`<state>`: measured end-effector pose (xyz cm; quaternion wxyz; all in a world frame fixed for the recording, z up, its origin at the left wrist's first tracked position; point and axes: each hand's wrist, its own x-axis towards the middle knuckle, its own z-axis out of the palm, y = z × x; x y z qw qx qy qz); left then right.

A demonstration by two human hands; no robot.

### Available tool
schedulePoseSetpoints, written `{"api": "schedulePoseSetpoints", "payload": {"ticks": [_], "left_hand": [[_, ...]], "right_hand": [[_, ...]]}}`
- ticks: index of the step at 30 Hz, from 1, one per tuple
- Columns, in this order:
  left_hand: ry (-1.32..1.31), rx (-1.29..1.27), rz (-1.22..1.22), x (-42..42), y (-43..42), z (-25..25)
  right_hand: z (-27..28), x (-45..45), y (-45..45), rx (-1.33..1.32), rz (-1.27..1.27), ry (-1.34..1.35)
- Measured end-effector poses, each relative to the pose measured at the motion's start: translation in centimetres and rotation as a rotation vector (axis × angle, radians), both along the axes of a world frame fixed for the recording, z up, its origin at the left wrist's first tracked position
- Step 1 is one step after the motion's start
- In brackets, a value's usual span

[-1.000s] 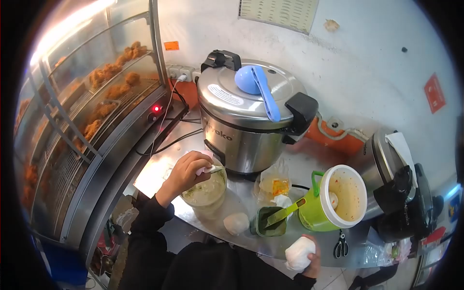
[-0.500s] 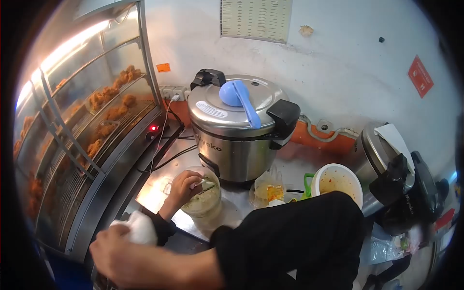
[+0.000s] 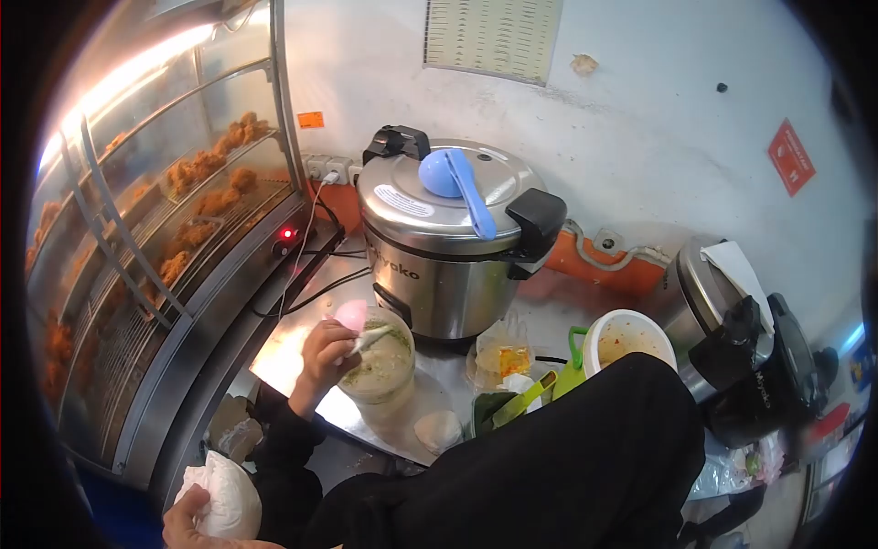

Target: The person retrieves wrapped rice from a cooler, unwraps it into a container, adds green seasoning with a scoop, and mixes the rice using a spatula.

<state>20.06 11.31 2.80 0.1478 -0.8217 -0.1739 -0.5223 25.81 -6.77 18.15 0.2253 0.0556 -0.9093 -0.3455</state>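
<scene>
Head view shows us, from the left, a lit cabinet [image 3: 206, 343] of fried pieces, just beyond our right fingers. Our right hand [image 3: 187, 522] has crossed arms with the left and grasps a white bundle [image 3: 227, 496], thumb in front; the far fingers are hidden. We judge the bundle soft, so we do best to cup it gently, without digging in the thumb, and to hold it clear of the cabinet's edge.

Next comes our left hand [image 3: 322, 361], its fingers pinched on a pale piece [image 3: 369, 335] at the near side of a tub [image 3: 399, 389]. A pink thing [image 3: 351, 314] sits just past the knuckles; whether it joins the pale piece, we cannot tell. We should keep this wrist steady and the fingertips inside the rim, so any drip lands in the tub.

Beyond those fingers stands a big cooker [image 3: 448, 288] with a blue scoop [image 3: 444, 172] on its lid. To their right lie a second bundle [image 3: 438, 430], then a dark cup [image 3: 482, 416] and a green pail [image 3: 569, 373], partly behind our right sleeve.
</scene>
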Motion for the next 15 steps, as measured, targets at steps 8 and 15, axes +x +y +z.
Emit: {"api": "schedulePoseSetpoints", "payload": {"ticks": [8,15], "left_hand": [[-0.548,0.343,-0.088,1.6,-0.9,4.5],[-1.079,0.333,-0.211,7.9,-0.1,6.9]], "right_hand": [[0.3,4.5,3.1,-0.154,-0.164,0.166],[-1.7,15.7,5.5,-0.342,-0.277,0.341]]}}
